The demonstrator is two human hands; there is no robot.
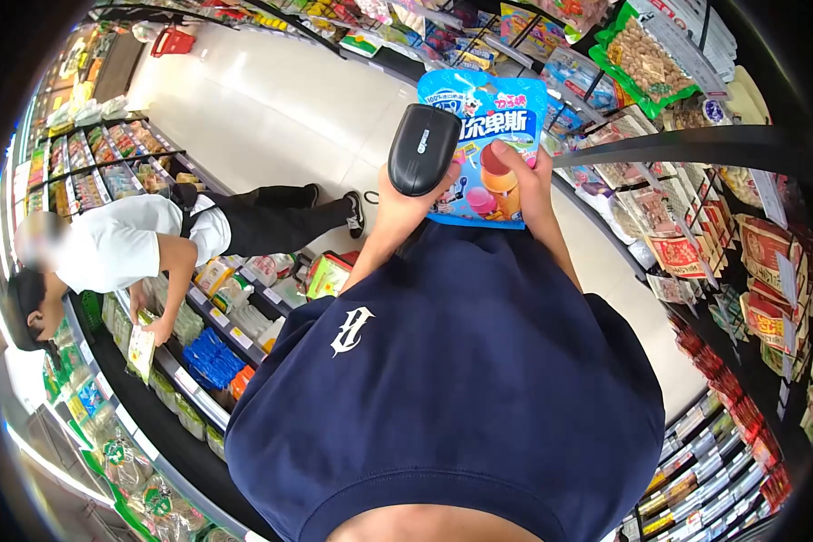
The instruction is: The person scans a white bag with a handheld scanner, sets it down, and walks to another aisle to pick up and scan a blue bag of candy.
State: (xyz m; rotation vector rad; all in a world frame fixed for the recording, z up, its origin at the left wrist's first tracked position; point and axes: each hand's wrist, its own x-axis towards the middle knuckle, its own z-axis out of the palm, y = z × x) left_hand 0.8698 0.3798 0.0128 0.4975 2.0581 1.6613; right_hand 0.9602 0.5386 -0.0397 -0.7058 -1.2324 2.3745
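My left hand (405, 206) is wrapped round a black handheld barcode scanner (417, 155), whose rounded head covers the left side of a blue snack bag (483, 206). Pinching that bag's right edge is my right hand (537, 188), with the thumb lying across its printed front. White and pink lettering and pictures of colourful sweets decorate the bag. Both hands are close together, out in front of my dark blue shirt. The scanner's underside and most fingers of my left hand are hidden.
On the left, a person in a white shirt (126, 237) leans over a shelf, holding a small package (141, 350). Racks of bagged snacks (646, 59) line the right side. A red basket (172, 42) stands on the pale aisle floor (280, 99). A dark strap (686, 149) crosses the right side.
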